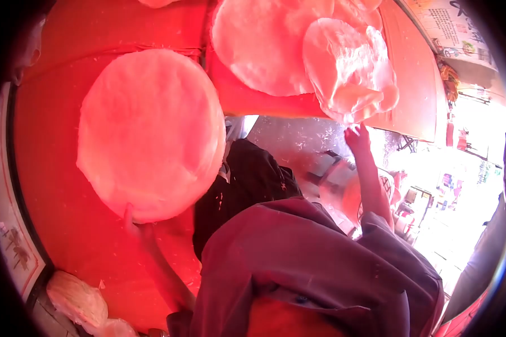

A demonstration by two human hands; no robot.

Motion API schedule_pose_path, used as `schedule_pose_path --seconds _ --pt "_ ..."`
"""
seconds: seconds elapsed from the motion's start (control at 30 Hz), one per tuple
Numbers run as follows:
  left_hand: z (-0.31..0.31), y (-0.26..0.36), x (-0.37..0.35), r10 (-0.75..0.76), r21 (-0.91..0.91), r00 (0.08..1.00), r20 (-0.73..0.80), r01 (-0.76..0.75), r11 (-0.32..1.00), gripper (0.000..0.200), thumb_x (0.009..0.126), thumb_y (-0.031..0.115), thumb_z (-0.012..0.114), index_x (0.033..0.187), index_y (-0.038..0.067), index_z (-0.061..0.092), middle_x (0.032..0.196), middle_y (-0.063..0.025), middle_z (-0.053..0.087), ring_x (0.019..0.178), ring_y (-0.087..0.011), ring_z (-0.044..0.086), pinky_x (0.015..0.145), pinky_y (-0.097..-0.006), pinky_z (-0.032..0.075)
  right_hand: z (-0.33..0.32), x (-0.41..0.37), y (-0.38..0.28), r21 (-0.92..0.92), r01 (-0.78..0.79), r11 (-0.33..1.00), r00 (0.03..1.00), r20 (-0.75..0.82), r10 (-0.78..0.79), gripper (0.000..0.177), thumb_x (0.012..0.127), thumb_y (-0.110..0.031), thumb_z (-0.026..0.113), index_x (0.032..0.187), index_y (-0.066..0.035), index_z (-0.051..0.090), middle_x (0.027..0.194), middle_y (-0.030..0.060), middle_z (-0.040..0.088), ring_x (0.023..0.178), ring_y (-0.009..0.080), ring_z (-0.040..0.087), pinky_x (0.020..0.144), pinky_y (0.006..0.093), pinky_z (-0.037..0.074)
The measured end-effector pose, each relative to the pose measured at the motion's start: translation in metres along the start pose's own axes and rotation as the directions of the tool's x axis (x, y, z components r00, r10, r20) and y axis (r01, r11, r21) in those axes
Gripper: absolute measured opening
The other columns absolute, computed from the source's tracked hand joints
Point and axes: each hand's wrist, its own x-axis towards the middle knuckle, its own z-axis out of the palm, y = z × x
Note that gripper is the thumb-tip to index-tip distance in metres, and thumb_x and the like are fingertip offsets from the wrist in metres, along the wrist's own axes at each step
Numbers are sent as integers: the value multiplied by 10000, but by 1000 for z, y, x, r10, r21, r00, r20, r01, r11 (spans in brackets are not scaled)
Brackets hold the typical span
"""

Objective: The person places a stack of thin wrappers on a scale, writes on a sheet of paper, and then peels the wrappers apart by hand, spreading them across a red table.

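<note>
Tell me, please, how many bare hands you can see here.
2: the left hand at the lower edge of the large round sheet, and the right hand at the bottom of the shiny sheet. Others may be hidden.

Two bare hands show: one left hand (pixel 131 222) and one right hand (pixel 356 137). Pale round pads number at least four — one whole disc (pixel 152 135) at the left, one crumpled sheet (pixel 348 67) at the right hand, one flat pad (pixel 258 42) partly beneath it, and one sliver (pixel 158 1) at the top edge. The exact count in the far heap cannot be told. Two pale bundles, an upper one (pixel 78 299) and a lower one (pixel 118 328), lie at lower left.
</note>
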Motion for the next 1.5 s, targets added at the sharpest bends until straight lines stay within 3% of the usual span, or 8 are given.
schedule_pose_path --seconds 0.17,0.33,0.43,0.5,0.6,0.83,1.23,1.5 --pt "16 9 -5 54 6 979 -196 -54 999 406 962 201 517 1289 -35 470 1196 -105 569 1047 -212 564 905 -345 460 68 -142 85 -569 -55 821 974 150 169 305 906 -376 619 987 -84 584 647 66 570 454 218 527 419 315 434" --pt "49 19 -21 295 475 940 -169 -184 860 454 973 220 519 1330 -51 447 1282 -116 547 1085 -213 550 925 -333 456 175 -277 86 -61 996 69 67 994 -90 185 810 -137 730 922 -16 645 785 97 641 677 218 634 612 318 503" --pt "-16 8 3 -1 91 989 -145 14 996 394 992 220 468 1297 -29 483 1261 -111 562 1163 -222 528 969 -372 434 185 -240 44 103 925 -367 -236 911 -339 171 768 -86 740 902 -21 655 795 107 635 716 272 642 673 344 521" --pt "-42 0 9 53 61 992 117 -61 996 377 989 209 462 1276 -34 496 1255 -112 561 1148 -217 529 961 -368 433 163 -199 15 -315 941 -125 203 819 -537 207 744 -30 694 949 -32 659 868 119 652 841 320 634 791 382 508" --pt "-62 -9 9 155 -21 885 439 -162 987 355 985 193 454 1245 -41 516 1247 -113 561 1125 -210 530 950 -360 432 100 -113 -38 -489 547 -679 162 858 -487 413 733 -3 647 1140 -68 619 1186 160 592 1153 346 524 952 467 430" --pt "8 1 -11 146 72 981 129 -156 985 395 978 221 447 1257 -53 504 1248 -106 557 1136 -213 526 952 -356 427 68 -69 -60 -487 346 -802 452 836 -312 577 734 -202 745 1275 -109 567 1368 164 473 1338 373 360 1016 604 336" --pt "-35 -5 0 89 104 996 4 -89 991 192 930 133 424 807 25 525 813 -37 522 722 -157 499 672 -306 439 83 -77 -35 -249 766 -592 163 967 -196 308 792 -195 696 1063 -54 658 1056 166 652 1011 346 611 849 462 487" --pt "-56 -11 4 18 -216 973 229 33 976 426 976 198 509 1349 -6 471 1109 -72 616 916 -207 585 788 -302 485 102 -124 -22 -219 759 -613 235 970 -55 147 815 -192 702 824 -49 670 760 133 637 726 346 633 624 440 493"
